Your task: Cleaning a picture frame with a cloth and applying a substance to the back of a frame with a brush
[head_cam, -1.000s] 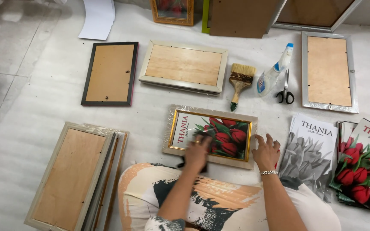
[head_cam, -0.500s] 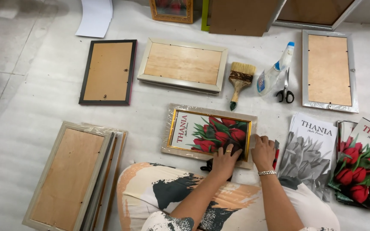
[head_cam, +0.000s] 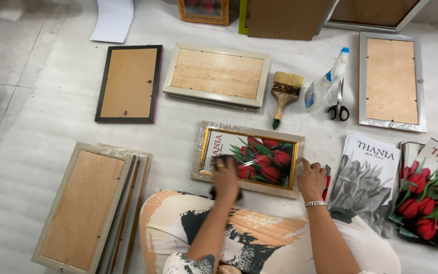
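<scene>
A gold-edged picture frame (head_cam: 249,139) with a red tulip print lies face up on the floor in front of my knees, wrapped in clear plastic. My left hand (head_cam: 225,177) presses down on its lower left part, and a dark cloth (head_cam: 212,193) shows under the palm. My right hand (head_cam: 312,178), with a bracelet at the wrist, rests on the frame's lower right corner and holds its edge.
Face-down frames lie around: black one (head_cam: 128,83), pale one (head_cam: 216,75), silver one (head_cam: 391,81), and a stack (head_cam: 89,203) at my left. A paintbrush (head_cam: 284,94), spray bottle (head_cam: 323,86) and scissors (head_cam: 338,106) lie beyond. Tulip prints (head_cam: 432,193) lie right.
My left hand slid right across the lower part of the frame, then back to the left. My right hand stayed at the right corner.
</scene>
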